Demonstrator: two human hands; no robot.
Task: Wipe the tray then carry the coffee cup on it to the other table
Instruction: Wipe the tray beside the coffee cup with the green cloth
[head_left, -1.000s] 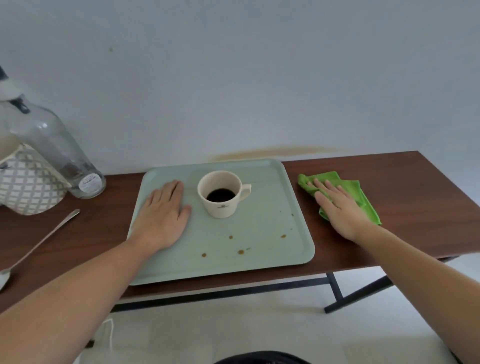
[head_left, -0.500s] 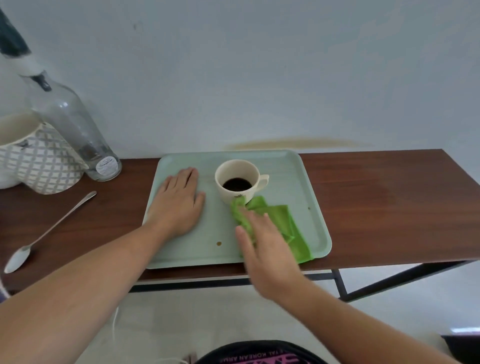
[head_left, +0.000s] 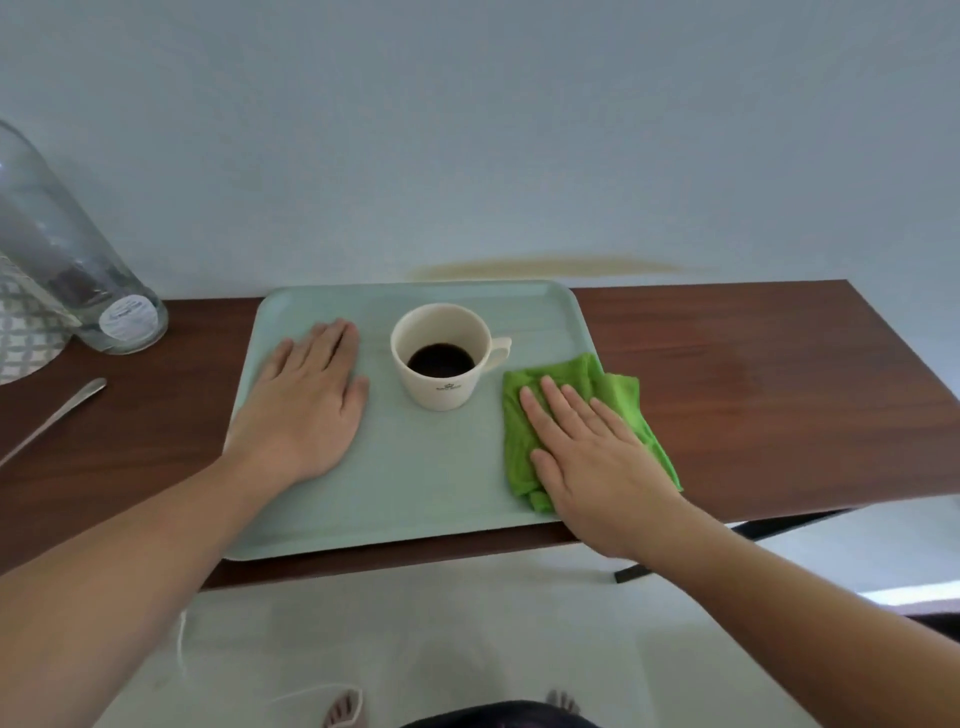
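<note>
Only the head view here, looking down at a dark wood bench (head_left: 753, 364) against a pale wall. A light green tray (head_left: 415, 493) sits on it, near edge just at the bench's front edge.

The left hand (head_left: 306, 400) lies flat on the left part of the tray, palm down, fingers together and stretched out, holding nothing. The right hand (head_left: 592, 457) is also spread flat, pressing down on a bright green cloth (head_left: 587, 374) at the tray's right side. The cloth is crumpled and spills over the tray's right rim onto the bench.

The coffee cup (head_left: 441, 358) stands upright on the tray between the two hands, nearer the back, handle pointing right toward the cloth. It's cream coloured with a bit of dark coffee at the bottom. There's a small dark logo with tiny lettering on its front, too small to read.

Off to the left on the bench: a clear glass bottle (head_left: 67, 260) with a round white label near its base, print unreadable, a patterned white container (head_left: 26, 332) behind it, and a metal spoon handle (head_left: 57, 415).
</note>
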